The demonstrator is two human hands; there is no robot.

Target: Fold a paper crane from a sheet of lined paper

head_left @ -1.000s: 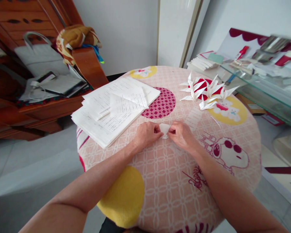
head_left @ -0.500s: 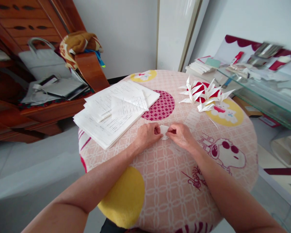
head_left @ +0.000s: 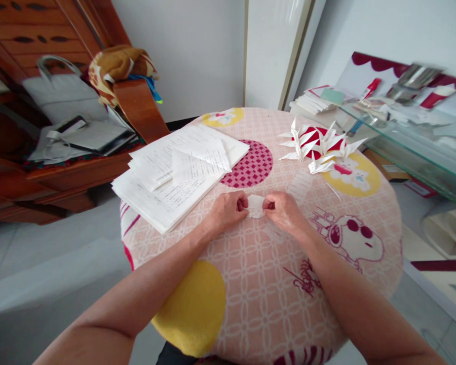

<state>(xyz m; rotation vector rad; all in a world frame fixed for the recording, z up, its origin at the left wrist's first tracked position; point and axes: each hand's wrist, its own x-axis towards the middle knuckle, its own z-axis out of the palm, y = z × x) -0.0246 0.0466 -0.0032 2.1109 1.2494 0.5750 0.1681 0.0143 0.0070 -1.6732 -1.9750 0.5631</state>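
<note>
A small folded piece of white paper [head_left: 256,206] lies at the middle of a round table under a pink patterned cloth [head_left: 258,284]. My left hand [head_left: 228,212] pinches its left end with curled fingers. My right hand [head_left: 285,212] pinches its right end the same way. Both hands rest on the cloth, close together. Most of the paper is hidden between my fingers.
A stack of printed sheets [head_left: 175,170] lies at the table's left rear. Several folded paper cranes [head_left: 319,144] sit at the right rear. A glass shelf [head_left: 414,137] with small items stands to the right. A wooden bench [head_left: 72,167] with a bag and papers is left.
My hands stay pinched on the paper and have pulled slightly apart, so a little more of it shows between them. The view shifted a little.
</note>
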